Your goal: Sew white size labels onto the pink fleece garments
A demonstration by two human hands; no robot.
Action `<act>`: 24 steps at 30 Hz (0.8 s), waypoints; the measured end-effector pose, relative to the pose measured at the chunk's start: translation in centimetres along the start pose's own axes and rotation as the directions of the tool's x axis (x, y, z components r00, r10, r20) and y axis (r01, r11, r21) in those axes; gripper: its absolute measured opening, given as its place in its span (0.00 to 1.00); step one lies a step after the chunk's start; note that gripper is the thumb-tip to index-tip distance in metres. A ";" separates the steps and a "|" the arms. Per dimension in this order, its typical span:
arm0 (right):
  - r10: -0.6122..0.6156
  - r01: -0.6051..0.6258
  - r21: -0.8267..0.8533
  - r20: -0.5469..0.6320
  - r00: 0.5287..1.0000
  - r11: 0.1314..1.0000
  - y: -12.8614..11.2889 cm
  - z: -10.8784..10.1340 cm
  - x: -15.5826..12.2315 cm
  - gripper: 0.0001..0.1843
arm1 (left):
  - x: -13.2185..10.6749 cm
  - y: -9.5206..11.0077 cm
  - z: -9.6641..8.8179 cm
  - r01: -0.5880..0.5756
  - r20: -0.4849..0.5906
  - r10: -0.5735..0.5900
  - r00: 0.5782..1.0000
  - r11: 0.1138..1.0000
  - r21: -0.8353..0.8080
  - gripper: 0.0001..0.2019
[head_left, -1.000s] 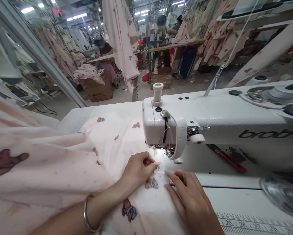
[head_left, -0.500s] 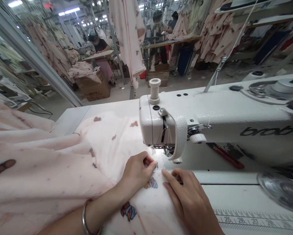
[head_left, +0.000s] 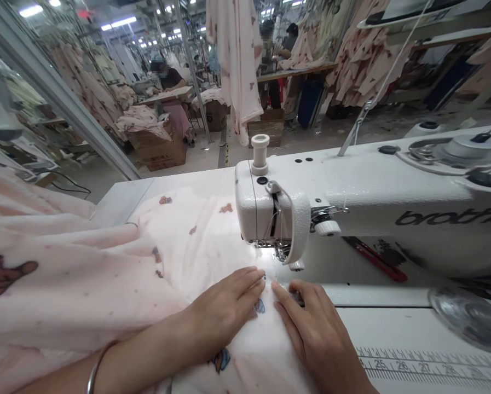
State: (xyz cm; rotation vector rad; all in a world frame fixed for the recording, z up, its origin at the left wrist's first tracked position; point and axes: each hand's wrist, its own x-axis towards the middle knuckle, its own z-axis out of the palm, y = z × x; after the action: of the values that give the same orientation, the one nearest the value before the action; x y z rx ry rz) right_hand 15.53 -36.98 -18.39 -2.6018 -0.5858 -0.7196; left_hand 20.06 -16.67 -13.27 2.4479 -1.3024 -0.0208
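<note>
Pale pink plush fabric (head_left: 122, 284) printed with teddy bears spreads over the bed of a white sewing machine (head_left: 265, 202). My left hand (head_left: 224, 309) lies flat on this fabric, fingers stretched out towards the needle area. Its fingertips partly cover a small white label (head_left: 265, 277) with dark print, just in front of the presser foot. Opposite it, my right hand (head_left: 319, 328) rests at the fabric's right edge, index fingertip pressed down beside the label. Its fingers are apart. A small dark, shiny bit shows beneath them; I cannot make out what it is.
A red cutter (head_left: 382, 262) lies under the machine arm. To the right are a clear round dish (head_left: 471, 317) and a printed ruler scale (head_left: 426, 369). Behind stand a metal post (head_left: 60, 87), hanging pink garments (head_left: 237, 65), a cardboard box (head_left: 159, 150) and people at other tables.
My left hand has gone from pinching at the label to lying flat, covering more of it; its forearm is lower. My right hand has stayed nearly still. The view has shifted slightly.
</note>
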 end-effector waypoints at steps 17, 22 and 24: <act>-0.019 0.019 -0.017 0.000 1.000 1.000 0.1 0.4 -0.1 0.16 | -0.5 -1.4 1.8 -0.149 -0.006 0.150 0.989 0.984 0.094 0.23; -0.006 0.006 -0.021 0.004 1.000 1.000 0.0 -0.2 -0.1 0.16 | -0.6 -1.3 1.8 -0.137 0.029 0.135 0.990 0.985 0.101 0.24; 0.011 -0.012 0.025 0.028 1.000 1.000 0.7 -0.7 0.9 0.15 | -0.6 -1.3 1.7 -0.142 0.036 0.139 0.990 0.984 0.112 0.23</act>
State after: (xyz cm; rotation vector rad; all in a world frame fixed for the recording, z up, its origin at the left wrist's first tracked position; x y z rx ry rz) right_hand 16.31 -37.61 -17.46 -2.5940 -0.5841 -0.6700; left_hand 20.46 -16.11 -15.41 2.4504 -1.5252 0.0575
